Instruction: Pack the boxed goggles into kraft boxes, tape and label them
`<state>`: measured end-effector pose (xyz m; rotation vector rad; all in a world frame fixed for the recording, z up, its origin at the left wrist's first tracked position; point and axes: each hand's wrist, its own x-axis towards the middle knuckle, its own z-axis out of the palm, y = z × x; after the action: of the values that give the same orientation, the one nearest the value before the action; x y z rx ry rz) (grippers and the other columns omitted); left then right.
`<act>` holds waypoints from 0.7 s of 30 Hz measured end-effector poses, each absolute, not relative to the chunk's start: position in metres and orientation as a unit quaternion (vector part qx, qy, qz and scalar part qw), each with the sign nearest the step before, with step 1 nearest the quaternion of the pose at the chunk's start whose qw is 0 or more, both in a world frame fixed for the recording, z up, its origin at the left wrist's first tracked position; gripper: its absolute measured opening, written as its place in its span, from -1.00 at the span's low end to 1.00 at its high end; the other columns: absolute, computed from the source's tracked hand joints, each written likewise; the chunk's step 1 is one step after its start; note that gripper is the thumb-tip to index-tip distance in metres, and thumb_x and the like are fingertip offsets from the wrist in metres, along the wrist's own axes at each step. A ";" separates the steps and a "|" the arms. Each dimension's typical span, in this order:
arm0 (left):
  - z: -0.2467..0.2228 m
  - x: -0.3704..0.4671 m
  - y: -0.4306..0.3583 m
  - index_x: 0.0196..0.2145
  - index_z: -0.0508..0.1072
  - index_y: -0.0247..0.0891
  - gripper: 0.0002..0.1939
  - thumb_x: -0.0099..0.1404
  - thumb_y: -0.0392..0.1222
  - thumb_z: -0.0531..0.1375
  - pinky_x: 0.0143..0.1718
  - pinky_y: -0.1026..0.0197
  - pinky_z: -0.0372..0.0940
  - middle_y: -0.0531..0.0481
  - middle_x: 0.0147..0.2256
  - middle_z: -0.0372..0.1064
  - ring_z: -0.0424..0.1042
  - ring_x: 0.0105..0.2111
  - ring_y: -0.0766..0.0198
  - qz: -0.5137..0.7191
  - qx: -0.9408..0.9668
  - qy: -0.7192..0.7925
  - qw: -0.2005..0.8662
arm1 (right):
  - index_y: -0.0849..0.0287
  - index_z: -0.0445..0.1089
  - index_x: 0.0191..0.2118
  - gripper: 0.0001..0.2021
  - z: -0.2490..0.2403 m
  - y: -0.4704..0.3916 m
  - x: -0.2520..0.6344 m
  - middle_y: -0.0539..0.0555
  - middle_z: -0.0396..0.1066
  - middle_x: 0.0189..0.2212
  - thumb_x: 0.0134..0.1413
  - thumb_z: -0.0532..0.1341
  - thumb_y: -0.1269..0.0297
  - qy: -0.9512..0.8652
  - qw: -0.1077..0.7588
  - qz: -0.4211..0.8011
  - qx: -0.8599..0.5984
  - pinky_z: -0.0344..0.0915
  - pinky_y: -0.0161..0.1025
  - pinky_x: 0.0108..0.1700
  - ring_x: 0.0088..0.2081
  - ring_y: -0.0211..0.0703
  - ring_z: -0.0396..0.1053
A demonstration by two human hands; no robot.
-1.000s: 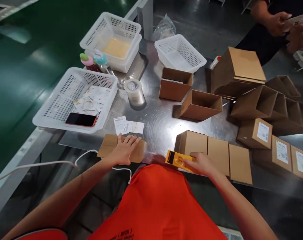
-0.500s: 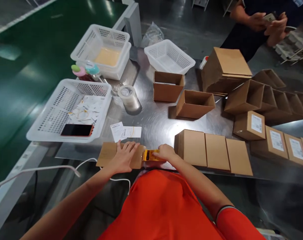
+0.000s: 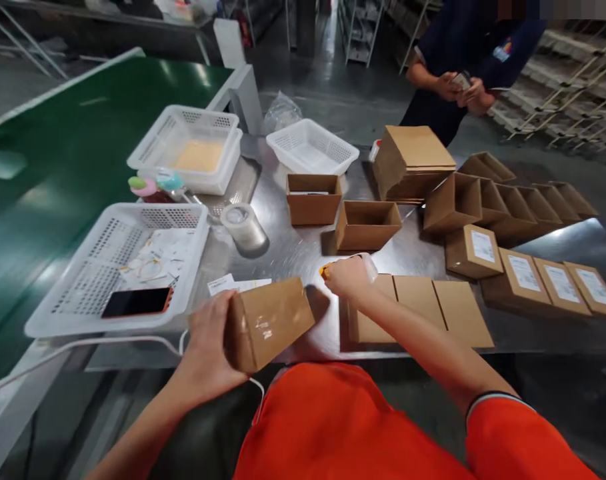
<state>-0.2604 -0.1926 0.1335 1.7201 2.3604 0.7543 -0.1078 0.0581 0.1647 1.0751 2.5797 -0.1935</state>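
Tilted above the near edge of the metal table, a brown cardboard box (image 3: 275,323) is gripped at its left end by my left hand (image 3: 210,347). Shiny clear tape shows on its surface. My right hand (image 3: 350,277) is closed around a yellow tape dispenser (image 3: 325,271), mostly covered by the fingers, with a roll of clear tape (image 3: 370,267) showing beside the hand. The dispenser is apart from the box. Just under my right forearm stand closed cardboard boxes (image 3: 417,303) in a row. White paper slips (image 3: 240,285) lie behind the held box.
A white basket (image 3: 47,303) at left holds a phone (image 3: 137,302) and papers. Tape rolls (image 3: 243,227) stand beyond. Open boxes (image 3: 367,227), labelled boxes (image 3: 520,280) and a cardboard stack (image 3: 417,150) fill the right. A green conveyor (image 3: 43,160) runs along the left; a person (image 3: 463,67) stands behind.
The dispenser in my right hand has come off the box and moved up and right. My left hand has gone from pressing on the box to gripping its end, lifting and tilting it.
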 end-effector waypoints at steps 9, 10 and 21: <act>0.074 -0.231 -0.155 0.36 -0.29 -0.11 0.20 -0.05 0.12 0.33 0.30 -0.29 -0.03 -0.26 0.36 -0.17 -0.05 0.34 -0.24 0.496 0.340 0.733 0.318 | 0.12 0.24 -0.55 -0.50 0.189 0.082 0.070 0.03 0.31 -0.60 0.04 0.07 -0.25 0.695 -0.294 -0.344 0.558 0.16 -0.28 -0.51 -0.53 -0.18 0.26; 0.066 -0.226 -0.151 0.36 -0.27 -0.12 0.19 -0.04 0.14 0.33 0.30 -0.26 0.01 -0.27 0.35 -0.13 -0.02 0.33 -0.23 0.515 0.323 0.717 0.341 | 0.12 0.27 -0.50 -0.52 0.181 0.077 0.087 0.04 0.34 -0.57 0.00 0.12 -0.25 0.656 -0.329 -0.374 0.567 0.21 -0.27 -0.50 -0.51 -0.16 0.29; 0.066 -0.193 -0.146 0.38 -0.38 0.04 0.23 0.01 0.09 0.37 0.17 -0.23 0.26 -0.21 0.35 -0.07 0.14 0.27 -0.22 0.435 0.466 0.725 0.259 | 0.24 0.31 -0.07 -0.65 0.078 0.077 0.189 0.35 0.43 -0.20 0.02 0.15 0.20 0.717 -0.178 -0.146 0.658 0.29 0.16 -0.03 -0.09 0.28 0.39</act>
<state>-0.1927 -0.1459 0.0660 1.2638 1.9650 1.1793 0.1887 0.0771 0.0778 2.3391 2.5501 -0.5209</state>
